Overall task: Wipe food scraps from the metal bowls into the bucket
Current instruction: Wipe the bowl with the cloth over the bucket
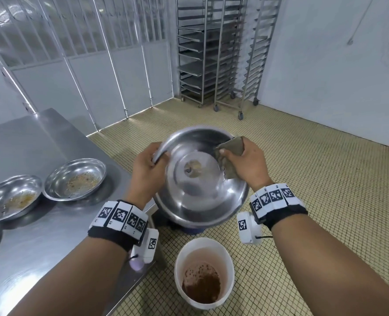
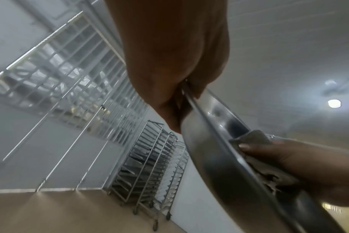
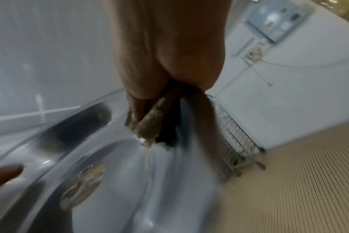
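Note:
A large metal bowl (image 1: 200, 192) is held tilted toward me in the air, above and beyond the white bucket (image 1: 203, 273) on the floor. My left hand (image 1: 147, 166) grips the bowl's left rim (image 2: 199, 100), thumb inside. My right hand (image 1: 243, 159) holds a brownish cloth (image 1: 231, 156) against the bowl's upper right inner wall. In the right wrist view the cloth (image 3: 149, 126) hangs from my fingers over the bowl's inside (image 3: 130, 189). A small patch of scraps (image 1: 194, 167) sits at the bowl's centre. Brown food waste lies in the bucket.
Two smaller metal bowls (image 1: 76, 179) (image 1: 11, 197) with food residue sit on the steel table (image 1: 40, 247) at left. Wheeled tray racks (image 1: 218, 53) stand against the far wall. The floor is small yellow tiles (image 1: 314, 190).

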Demonstrator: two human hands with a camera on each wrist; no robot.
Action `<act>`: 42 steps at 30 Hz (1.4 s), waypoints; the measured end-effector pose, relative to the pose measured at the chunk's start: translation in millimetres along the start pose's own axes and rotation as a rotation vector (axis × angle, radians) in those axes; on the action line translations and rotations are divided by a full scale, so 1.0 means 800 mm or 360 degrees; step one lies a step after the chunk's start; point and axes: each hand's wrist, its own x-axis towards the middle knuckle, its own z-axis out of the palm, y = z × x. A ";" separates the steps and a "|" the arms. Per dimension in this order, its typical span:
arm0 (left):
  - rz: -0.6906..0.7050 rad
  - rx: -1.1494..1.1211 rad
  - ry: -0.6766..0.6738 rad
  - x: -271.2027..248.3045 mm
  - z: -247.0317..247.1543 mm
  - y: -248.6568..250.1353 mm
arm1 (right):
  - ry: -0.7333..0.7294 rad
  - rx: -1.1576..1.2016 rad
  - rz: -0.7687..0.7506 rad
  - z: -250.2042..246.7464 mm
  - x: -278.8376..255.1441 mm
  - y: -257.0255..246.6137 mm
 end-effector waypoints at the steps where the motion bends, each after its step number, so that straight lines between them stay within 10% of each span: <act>1: -0.0056 -0.0108 0.0143 -0.002 0.001 -0.002 | 0.0045 0.0110 0.0068 0.003 -0.002 0.003; 5: -0.0069 -0.0099 0.0291 -0.009 0.004 -0.008 | 0.0085 0.0245 0.0217 0.018 -0.013 0.013; 14: 0.0127 0.0666 -0.0525 0.033 -0.030 0.015 | -0.0365 -0.0367 -0.0300 -0.004 0.003 -0.022; 21: -0.0023 0.0094 -0.0043 0.013 -0.022 0.004 | 0.0049 0.0149 0.0082 0.019 -0.021 0.009; 27: 0.0150 0.0425 -0.0320 0.002 -0.010 0.010 | -0.0132 -0.0140 -0.0081 0.001 -0.002 0.000; 33: -0.0026 0.0007 0.0119 0.012 -0.012 0.013 | 0.0106 0.0112 0.0075 0.012 0.001 0.008; 38: 0.0029 0.0220 -0.0211 0.014 -0.013 0.013 | -0.0048 -0.0078 -0.0048 0.008 0.013 -0.002; 42: -0.0030 0.0102 -0.0053 0.015 -0.010 0.012 | 0.0005 -0.0036 -0.0055 0.009 0.018 -0.006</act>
